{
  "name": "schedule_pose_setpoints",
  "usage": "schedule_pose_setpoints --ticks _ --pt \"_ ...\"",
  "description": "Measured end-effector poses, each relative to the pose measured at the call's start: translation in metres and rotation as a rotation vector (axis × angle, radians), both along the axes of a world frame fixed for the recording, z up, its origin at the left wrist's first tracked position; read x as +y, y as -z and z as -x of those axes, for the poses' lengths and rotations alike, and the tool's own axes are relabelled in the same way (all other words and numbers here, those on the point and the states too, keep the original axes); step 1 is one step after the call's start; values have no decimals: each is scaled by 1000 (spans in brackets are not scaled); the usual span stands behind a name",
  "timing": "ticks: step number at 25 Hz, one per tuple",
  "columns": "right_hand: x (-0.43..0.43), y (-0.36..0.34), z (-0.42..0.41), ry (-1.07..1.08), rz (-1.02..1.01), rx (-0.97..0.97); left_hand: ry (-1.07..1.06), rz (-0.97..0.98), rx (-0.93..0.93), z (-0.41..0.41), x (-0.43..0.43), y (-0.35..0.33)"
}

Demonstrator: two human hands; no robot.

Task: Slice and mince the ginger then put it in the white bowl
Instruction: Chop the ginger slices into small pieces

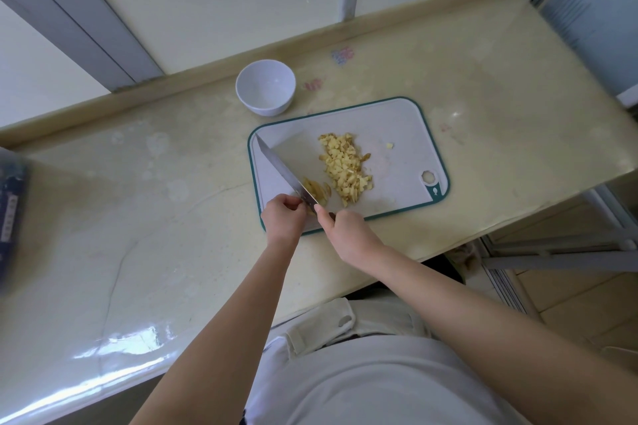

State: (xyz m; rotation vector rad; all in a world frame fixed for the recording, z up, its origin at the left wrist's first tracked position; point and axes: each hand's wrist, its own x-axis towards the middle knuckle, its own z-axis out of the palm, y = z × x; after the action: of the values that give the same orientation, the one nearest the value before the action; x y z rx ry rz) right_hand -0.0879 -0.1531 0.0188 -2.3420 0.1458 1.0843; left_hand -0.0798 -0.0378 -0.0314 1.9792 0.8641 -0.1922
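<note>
The right hand (348,231) is gripping the handle of the knife (283,167), fingers clamped round it and the forefinger lying forward along the spine. The blade is slanting across the left part of the cutting board (397,128), its tip pointing far and left and its heel sitting close between the two hands. The left hand (284,214) is resting at the near left corner of the board, just left of the blade's heel, with its fingers curled together. Whether they are pinching a piece is hidden by the knuckles and the blade, so I cannot tell.

A few ginger slices (319,190) are lying just right of the blade, touching it near the heel and sitting just beyond both hands. The minced ginger (345,166) is lying in a long heap in the middle of the board, right of the slices and apart from either hand. One stray bit (390,146) is lying further right.

The white bowl (266,90) is standing on the counter (172,200) beyond the board's far left corner, well apart from the hands and holding nothing
</note>
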Motion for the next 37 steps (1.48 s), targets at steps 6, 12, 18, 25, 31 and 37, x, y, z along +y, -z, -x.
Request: schedule_pose_setpoints --ticks 6,12,18,25,31,37 --pt "-1 3 -5 147 -59 16 8 -14 -14 1 -1 0" --pt "-6 15 -9 168 -231 -91 10 -18 -19 0 -3 -2" --pt "-21 10 -6 177 -289 -91 24 -25 -24 1 -1 0" --pt "-52 -9 0 45 -230 -310 33 87 -20 0 14 1" --pt "-73 -16 3 -213 17 -565 -377 11 -374 -12 34 -52" --pt "-81 1 7 -437 60 -861 -53 -85 -679 -22 30 -95"
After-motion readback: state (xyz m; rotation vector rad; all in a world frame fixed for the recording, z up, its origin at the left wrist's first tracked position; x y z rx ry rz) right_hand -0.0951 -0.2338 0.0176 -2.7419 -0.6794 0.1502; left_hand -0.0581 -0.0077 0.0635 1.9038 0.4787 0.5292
